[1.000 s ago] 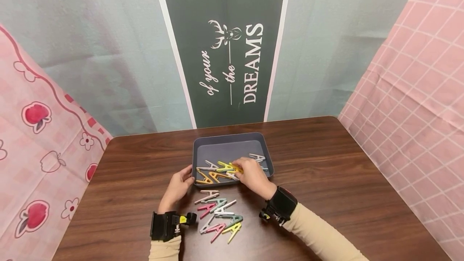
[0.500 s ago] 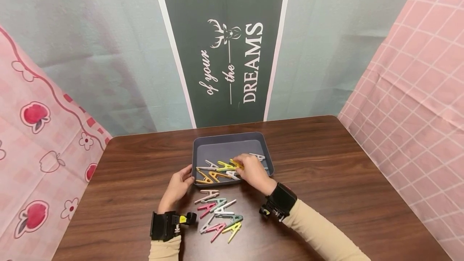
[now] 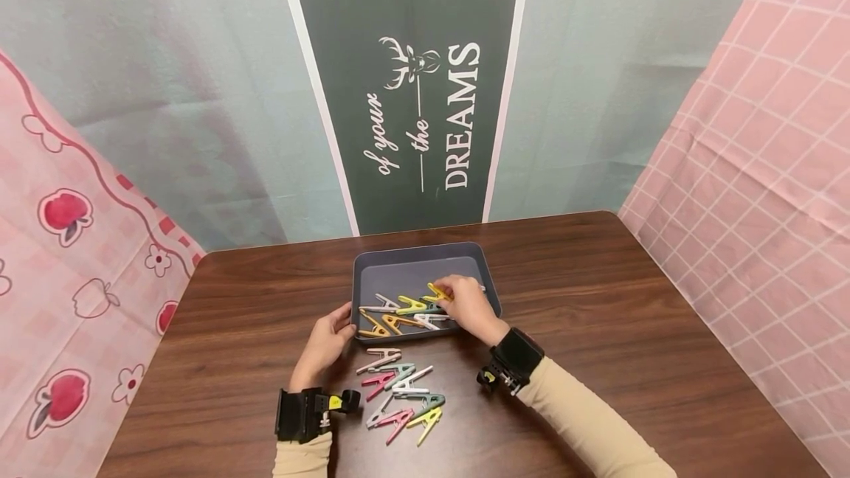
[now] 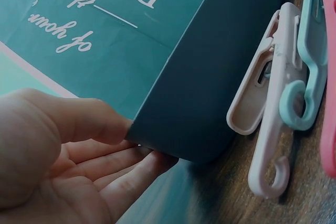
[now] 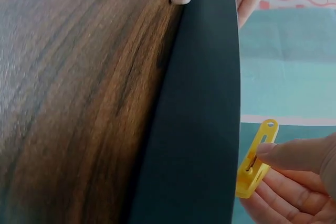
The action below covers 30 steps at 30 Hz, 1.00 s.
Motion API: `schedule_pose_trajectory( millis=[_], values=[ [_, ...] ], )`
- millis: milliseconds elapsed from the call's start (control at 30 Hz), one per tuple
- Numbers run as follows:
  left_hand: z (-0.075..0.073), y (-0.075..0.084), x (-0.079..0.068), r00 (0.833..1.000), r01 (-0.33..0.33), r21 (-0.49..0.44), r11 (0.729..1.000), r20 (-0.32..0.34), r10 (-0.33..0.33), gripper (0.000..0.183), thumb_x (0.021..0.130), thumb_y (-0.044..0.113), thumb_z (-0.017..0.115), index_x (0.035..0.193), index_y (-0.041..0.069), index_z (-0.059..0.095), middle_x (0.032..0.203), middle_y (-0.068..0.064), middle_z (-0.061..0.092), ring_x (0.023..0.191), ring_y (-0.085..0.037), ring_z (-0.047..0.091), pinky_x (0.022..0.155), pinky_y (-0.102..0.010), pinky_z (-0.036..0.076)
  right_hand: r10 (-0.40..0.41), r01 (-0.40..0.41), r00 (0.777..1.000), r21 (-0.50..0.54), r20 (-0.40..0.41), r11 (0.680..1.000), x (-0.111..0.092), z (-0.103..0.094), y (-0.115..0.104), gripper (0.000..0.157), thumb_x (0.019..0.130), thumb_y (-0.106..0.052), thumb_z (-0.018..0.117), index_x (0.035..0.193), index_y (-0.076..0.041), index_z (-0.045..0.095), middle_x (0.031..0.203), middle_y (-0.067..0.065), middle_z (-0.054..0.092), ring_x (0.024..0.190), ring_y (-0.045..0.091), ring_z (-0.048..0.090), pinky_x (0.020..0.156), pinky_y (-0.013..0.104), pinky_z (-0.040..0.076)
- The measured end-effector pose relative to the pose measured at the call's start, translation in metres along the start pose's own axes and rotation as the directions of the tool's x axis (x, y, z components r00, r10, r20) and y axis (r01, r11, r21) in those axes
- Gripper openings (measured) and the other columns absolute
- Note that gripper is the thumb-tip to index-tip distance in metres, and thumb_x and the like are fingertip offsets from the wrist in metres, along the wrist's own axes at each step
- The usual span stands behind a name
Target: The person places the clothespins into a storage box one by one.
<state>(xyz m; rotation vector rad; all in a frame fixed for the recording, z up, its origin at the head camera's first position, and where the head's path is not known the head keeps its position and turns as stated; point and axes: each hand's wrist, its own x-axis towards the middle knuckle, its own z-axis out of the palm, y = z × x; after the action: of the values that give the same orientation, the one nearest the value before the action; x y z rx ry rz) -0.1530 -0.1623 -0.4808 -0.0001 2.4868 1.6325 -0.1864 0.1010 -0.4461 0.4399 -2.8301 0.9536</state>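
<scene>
A dark grey tray [image 3: 415, 250] lies on the table with several clothespins in its near part. Between thumb and fingers my right hand [image 3: 473, 308] pinches a yellow clothespin [image 5: 257, 159], above the other pins. White [image 3: 428, 321], orange [image 3: 397, 321] and lime-yellow [image 3: 410, 306] clothespins are beneath and left of it. My left hand [image 3: 327, 341] holds the tray's near left corner; in the left wrist view its thumb touches the rim and its fingers reach to the bottom edge. The right hand partly hides the pins at the tray's right side.
In front of the tray, a loose group of clothespins lies on the brown table [image 3: 584, 293]: beige [image 3: 381, 358], red [image 3: 378, 383], white [image 3: 412, 382], green [image 3: 428, 404], pink [image 3: 397, 423] and yellow [image 3: 427, 423] ones among them. Printed curtains [image 3: 232, 94] hang behind.
My right hand has lifted the yellow clothespin a little and shifted slightly away and to the right. More of a dark green pin below it shows. The left hand stays in place.
</scene>
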Motion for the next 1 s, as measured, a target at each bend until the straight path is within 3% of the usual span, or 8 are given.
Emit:
schedule_pose_trajectory(
  millis=[633,1000],
  values=[
    [-0.001,0.0,0.001,1.0,0.006,0.011,1.0,-0.006,-0.006,0.05,0.093,-0.005,0.048,0.142,-0.011,0.038,0.138,-0.031,0.051,0.127,-0.041,0.054,0.104,-0.046,0.049,0.022,-0.022,1.0,0.031,0.0,0.999,0.02,0.0,0.017,0.027,0.078,-0.001,0.074,0.105,-0.001,0.072,0.093,0.014,0.073,0.08,0.023,0.068,0.072,0.034,0.058],
    [0.001,-0.002,0.002,1.0,0.027,0.002,1.0,-0.005,-0.027,0.051,0.093,-0.004,0.047,0.143,-0.01,0.037,0.139,-0.031,0.05,0.128,-0.041,0.054,0.105,-0.047,0.047,0.011,-0.009,0.999,-0.051,0.034,0.999,0.023,0.011,0.028,0.025,0.08,-0.002,0.073,0.105,-0.004,0.072,0.1,0.013,0.073,0.09,0.025,0.069,0.079,0.036,0.058]
  ],
)
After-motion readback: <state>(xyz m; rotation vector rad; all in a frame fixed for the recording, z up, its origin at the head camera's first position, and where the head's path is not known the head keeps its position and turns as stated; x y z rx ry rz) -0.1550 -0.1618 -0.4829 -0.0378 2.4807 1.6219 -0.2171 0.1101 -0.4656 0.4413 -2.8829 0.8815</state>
